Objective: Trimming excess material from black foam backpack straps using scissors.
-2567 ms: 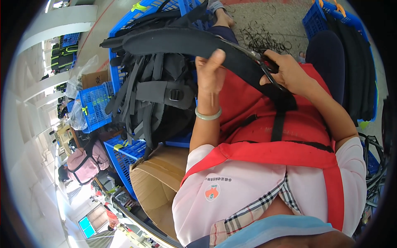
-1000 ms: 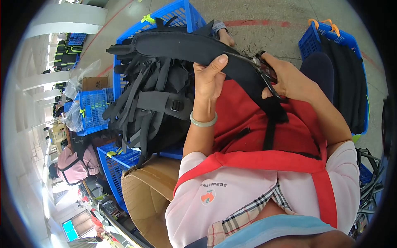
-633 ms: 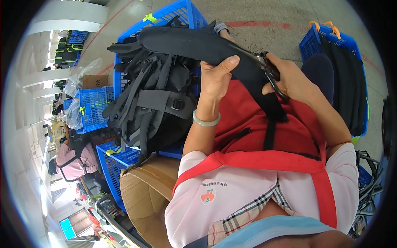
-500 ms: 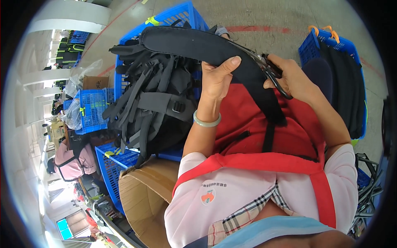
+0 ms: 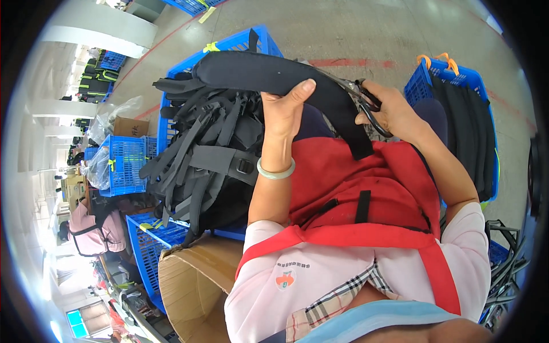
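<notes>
A black padded shoulder strap point(image 5: 246, 71) is stretched across above my lap, its narrower end hanging over the red apron point(image 5: 394, 171). My left hand point(image 5: 283, 111) grips the strap near its middle from below, thumb pressed on top. Closed around the dark handles of a pair of scissors point(image 5: 374, 121) is my right hand point(image 5: 394, 108). The blades lie along the strap's upper edge, and their tips are hard to make out there. To the left, a heap of black straps and webbing with buckles point(image 5: 220, 157) lies over a blue crate point(image 5: 267, 43).
A blue crate point(image 5: 416, 86) with black padded pieces point(image 5: 466, 131) stands on the right. An open cardboard box point(image 5: 191, 280) is at my lower left, beside another blue crate point(image 5: 143, 240). Farther left, a person in pink point(image 5: 100, 231) sits bent over.
Both hands have shifted slightly left with the strap and scissors, and the strap's hanging end has come up off my lap. The grips are the same.
</notes>
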`<state>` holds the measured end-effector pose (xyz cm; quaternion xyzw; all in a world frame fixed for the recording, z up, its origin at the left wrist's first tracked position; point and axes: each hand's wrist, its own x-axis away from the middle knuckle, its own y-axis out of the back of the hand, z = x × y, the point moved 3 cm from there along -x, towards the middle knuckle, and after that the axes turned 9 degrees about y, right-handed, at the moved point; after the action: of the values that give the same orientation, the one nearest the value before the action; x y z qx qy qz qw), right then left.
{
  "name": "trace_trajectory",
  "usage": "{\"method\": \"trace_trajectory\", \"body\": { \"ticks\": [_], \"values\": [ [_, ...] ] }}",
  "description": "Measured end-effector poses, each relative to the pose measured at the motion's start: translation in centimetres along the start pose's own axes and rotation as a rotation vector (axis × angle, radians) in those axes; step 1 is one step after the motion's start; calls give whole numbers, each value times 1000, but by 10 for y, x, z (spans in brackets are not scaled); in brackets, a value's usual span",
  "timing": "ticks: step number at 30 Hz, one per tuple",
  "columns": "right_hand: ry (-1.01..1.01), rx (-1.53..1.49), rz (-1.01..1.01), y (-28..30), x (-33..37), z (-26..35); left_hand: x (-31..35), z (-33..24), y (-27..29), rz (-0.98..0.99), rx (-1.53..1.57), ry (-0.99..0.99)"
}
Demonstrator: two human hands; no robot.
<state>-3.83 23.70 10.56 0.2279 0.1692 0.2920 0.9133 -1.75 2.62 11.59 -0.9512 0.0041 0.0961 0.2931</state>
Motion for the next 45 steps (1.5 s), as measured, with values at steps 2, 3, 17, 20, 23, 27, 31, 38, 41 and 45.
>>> {"method": "trace_trajectory", "body": {
  "ticks": [2, 3, 17, 20, 23, 27, 31, 38, 41, 45],
  "values": [
    [26, 4, 41, -4, 4, 3, 1, 7, 6, -31, 15, 20],
    [16, -5, 41, -6, 5, 2, 2, 10, 8, -35, 13, 33],
    [5, 16, 128, -20, 13, -13, 15, 27, 14, -34, 107, 130],
    [52, 25, 101, -19, 16, 2, 15, 31, 26, 11, 91, 135],
    [64, 4, 106, -19, 16, -3, 13, 32, 23, 58, 129, 149],
    [-72, -28, 218, -19, 15, -11, 15, 31, 14, -17, 138, 187],
    [-118, -59, 190, -24, 16, -17, 16, 37, 25, -16, 140, 186],
    [-50, 39, 78, -23, 19, -12, 20, 41, 8, 9, 107, 212],
    [-57, 57, 165, -18, 15, -11, 23, 38, 9, -8, 101, 219],
    [139, 182, 78, -21, 21, -11, 22, 42, 10, 33, 103, 238]
  ]
}}
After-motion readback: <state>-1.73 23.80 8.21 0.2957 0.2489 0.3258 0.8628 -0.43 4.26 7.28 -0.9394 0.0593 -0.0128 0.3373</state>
